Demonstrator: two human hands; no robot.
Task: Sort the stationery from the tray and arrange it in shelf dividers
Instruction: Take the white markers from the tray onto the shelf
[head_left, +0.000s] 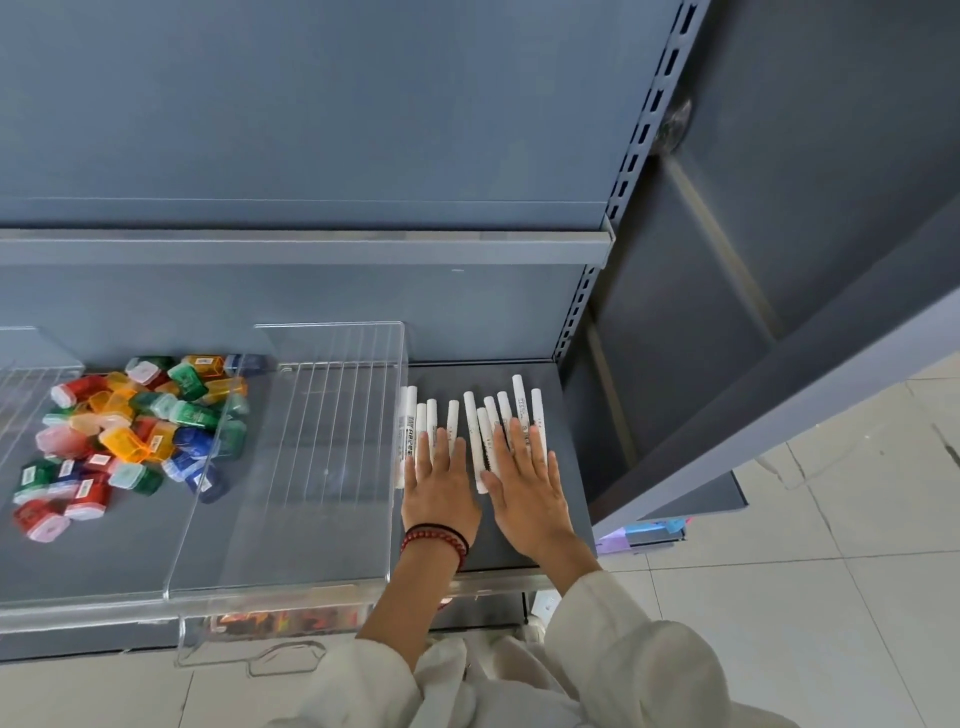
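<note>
Pressing flat with straight, spread fingers, the left hand (440, 480) and right hand (524, 486) lay on white markers (470, 415) lined up on the grey shelf (519, 551) beside a clear divider (332, 415).

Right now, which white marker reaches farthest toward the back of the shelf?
The second marker from the right, under the right hand; its tip lies farthest back of all.

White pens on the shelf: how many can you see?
11 white plastic marker pens, roughly: five lie beside the clear plastic divider, partly under the left hand; six lie partly under the right hand. The hands may hide more.
</note>
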